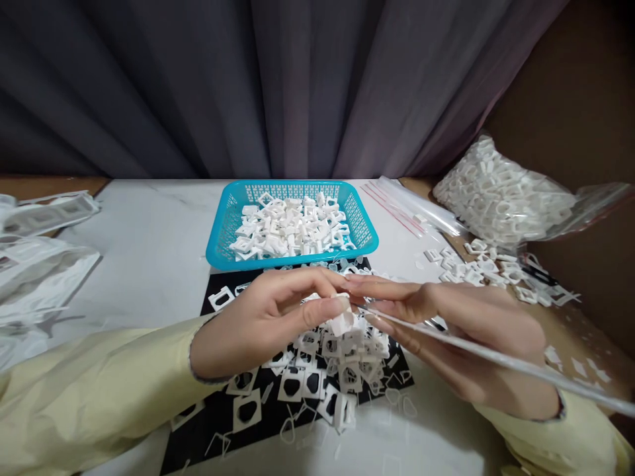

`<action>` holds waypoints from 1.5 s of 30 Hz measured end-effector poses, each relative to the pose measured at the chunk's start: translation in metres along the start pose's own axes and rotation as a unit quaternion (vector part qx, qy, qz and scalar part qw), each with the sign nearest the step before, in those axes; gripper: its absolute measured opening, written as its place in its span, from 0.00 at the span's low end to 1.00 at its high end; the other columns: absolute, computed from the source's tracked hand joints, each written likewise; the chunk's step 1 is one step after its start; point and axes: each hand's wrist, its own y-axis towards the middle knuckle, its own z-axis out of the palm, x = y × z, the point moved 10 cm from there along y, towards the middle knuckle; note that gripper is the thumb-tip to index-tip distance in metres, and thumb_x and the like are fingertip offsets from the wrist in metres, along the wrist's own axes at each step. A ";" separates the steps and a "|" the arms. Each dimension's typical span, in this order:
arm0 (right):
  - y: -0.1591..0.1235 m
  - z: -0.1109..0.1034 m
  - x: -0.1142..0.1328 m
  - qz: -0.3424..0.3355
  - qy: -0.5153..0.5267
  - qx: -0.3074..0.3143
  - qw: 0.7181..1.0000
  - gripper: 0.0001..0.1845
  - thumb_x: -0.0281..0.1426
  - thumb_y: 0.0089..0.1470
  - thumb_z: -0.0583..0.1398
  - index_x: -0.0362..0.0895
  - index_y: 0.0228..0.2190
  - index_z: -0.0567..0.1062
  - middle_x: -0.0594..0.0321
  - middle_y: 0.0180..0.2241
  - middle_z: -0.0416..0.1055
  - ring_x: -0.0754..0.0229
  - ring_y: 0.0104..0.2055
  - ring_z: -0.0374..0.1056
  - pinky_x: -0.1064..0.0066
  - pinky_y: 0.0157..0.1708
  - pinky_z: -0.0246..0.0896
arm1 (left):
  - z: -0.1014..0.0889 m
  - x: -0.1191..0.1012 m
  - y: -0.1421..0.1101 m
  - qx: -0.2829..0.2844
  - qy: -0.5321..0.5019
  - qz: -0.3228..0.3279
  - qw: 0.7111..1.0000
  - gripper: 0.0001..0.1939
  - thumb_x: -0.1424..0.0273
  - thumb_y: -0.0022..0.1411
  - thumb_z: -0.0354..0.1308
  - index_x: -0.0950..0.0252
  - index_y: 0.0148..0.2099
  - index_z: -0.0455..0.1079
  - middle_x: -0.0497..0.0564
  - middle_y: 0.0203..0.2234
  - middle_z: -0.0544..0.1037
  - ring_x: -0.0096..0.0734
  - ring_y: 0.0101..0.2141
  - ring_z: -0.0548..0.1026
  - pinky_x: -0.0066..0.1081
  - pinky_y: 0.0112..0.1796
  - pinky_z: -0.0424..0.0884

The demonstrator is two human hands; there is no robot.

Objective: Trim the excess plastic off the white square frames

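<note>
My left hand (278,307) pinches a small white plastic piece (342,320) between thumb and fingers above the middle of the mat. My right hand (461,324) is closed around a long, thin, pale rod-like tool (520,365). The tool's narrow tip lies close to the piece; whether it touches cannot be made out. The fingertips of both hands meet at the piece. Below them, a heap of white plastic frames (350,370) with openings lies on a black mat (198,436), among thin loose offcuts (218,443).
Behind the hands stands a blue plastic basket (214,248) of white pieces. At right are a full clear bag (501,192), loose white pieces (481,268) and flat zip bags (417,205). More white parts in plastic (44,264) lie at the left. A grey curtain (297,86) hangs behind.
</note>
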 end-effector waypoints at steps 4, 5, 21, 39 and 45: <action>-0.001 0.004 -0.002 -0.004 0.050 0.003 0.999 0.08 0.18 0.51 0.59 0.42 0.29 0.70 0.55 0.44 0.74 0.57 0.48 0.70 0.72 0.45 0.71 | -0.003 0.002 0.004 -0.011 -0.044 -0.007 0.999 0.09 0.70 0.63 0.53 0.65 0.30 0.67 0.47 0.34 0.72 0.26 0.38 0.71 0.25 0.42 0.65; -0.001 0.004 -0.001 -0.009 0.053 -0.001 0.999 0.08 0.17 0.50 0.59 0.42 0.29 0.70 0.54 0.44 0.74 0.57 0.47 0.70 0.72 0.45 0.71 | -0.003 0.003 0.005 -0.011 -0.049 -0.010 0.999 0.09 0.70 0.63 0.53 0.65 0.29 0.67 0.47 0.33 0.72 0.25 0.37 0.70 0.25 0.42 0.65; -0.003 0.005 -0.006 0.020 0.072 -0.035 0.997 0.07 0.19 0.51 0.60 0.41 0.30 0.70 0.58 0.43 0.75 0.63 0.42 0.73 0.81 0.40 0.70 | 0.004 0.023 0.003 0.032 -0.156 -0.074 0.985 0.13 0.64 0.64 0.51 0.65 0.30 0.67 0.45 0.23 0.69 0.23 0.27 0.66 0.25 0.30 0.61; -0.006 -0.007 -0.003 0.036 -0.048 -0.077 0.995 0.06 0.19 0.49 0.61 0.41 0.27 0.72 0.58 0.37 0.77 0.61 0.40 0.74 0.84 0.36 0.71 | 0.013 0.016 0.004 0.046 -0.118 -0.074 0.989 0.03 0.70 0.67 0.46 0.61 0.43 0.56 0.44 0.23 0.76 0.26 0.29 0.74 0.31 0.38 0.65; -0.008 -0.002 0.006 -0.013 -0.074 -0.076 0.994 0.11 0.17 0.48 0.60 0.44 0.30 0.72 0.62 0.36 0.78 0.59 0.43 0.73 0.80 0.39 0.73 | 0.017 0.020 0.003 0.052 -0.124 -0.091 0.987 0.04 0.70 0.67 0.46 0.62 0.37 0.55 0.47 0.22 0.78 0.27 0.27 0.74 0.31 0.35 0.66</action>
